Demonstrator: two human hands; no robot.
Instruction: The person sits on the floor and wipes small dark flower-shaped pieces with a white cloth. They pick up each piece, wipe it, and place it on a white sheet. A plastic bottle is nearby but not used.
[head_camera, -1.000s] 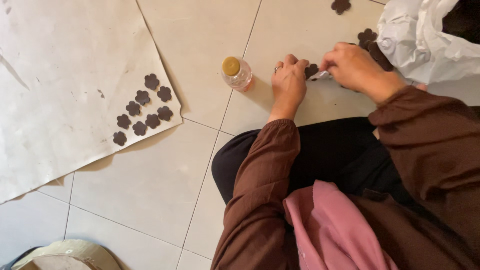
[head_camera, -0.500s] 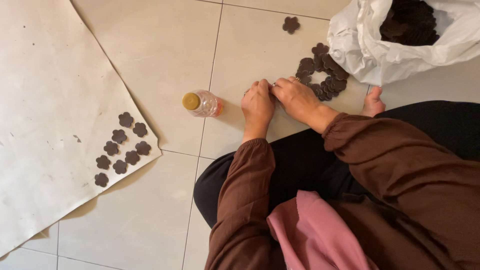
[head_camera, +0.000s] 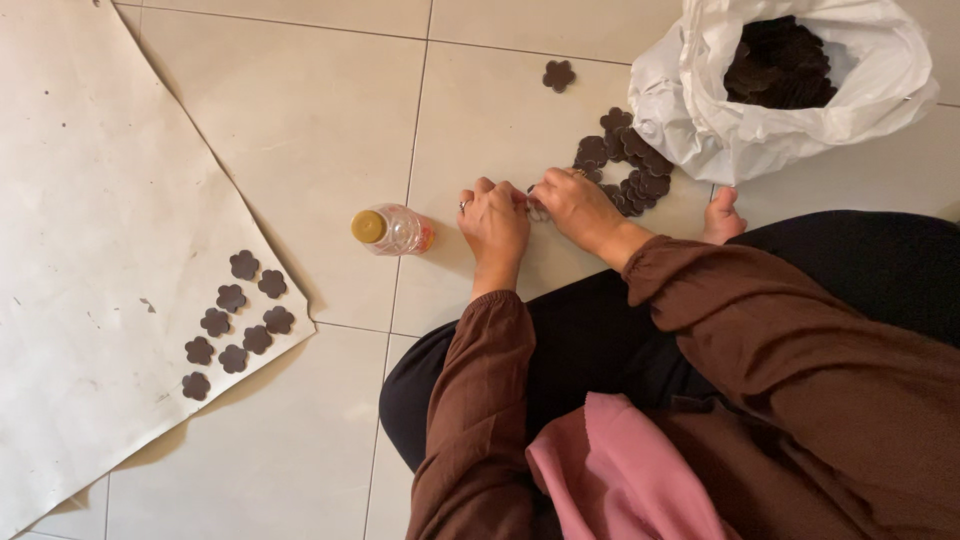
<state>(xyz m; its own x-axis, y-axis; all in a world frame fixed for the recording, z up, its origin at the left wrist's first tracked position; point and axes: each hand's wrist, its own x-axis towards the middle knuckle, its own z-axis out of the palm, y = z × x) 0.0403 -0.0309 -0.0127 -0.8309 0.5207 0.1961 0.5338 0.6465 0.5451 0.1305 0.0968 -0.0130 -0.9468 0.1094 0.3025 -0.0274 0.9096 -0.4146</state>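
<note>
My left hand (head_camera: 495, 225) and my right hand (head_camera: 578, 205) rest on the tiled floor with their fingertips together. They pinch a small piece (head_camera: 536, 208) between them; I cannot make out what it is. There is a ring on my left hand. Just beyond my right hand lies a pile of dark brown flower-shaped cutouts (head_camera: 625, 165). One single cutout (head_camera: 558, 74) lies farther away. A small clear bottle with a yellow cap (head_camera: 388, 229) lies on its side to the left of my left hand.
An open white plastic bag (head_camera: 700, 110) with more dark cutouts stands at the top right. A large sheet of pale paper (head_camera: 90, 200) covers the floor at the left, with several cutouts (head_camera: 235, 320) laid near its corner. My bare foot (head_camera: 722, 215) and black-clad legs are close by.
The view has tilted, so the bag and the pile show more fully. My hands stay together at the same spot beside the bottle.
</note>
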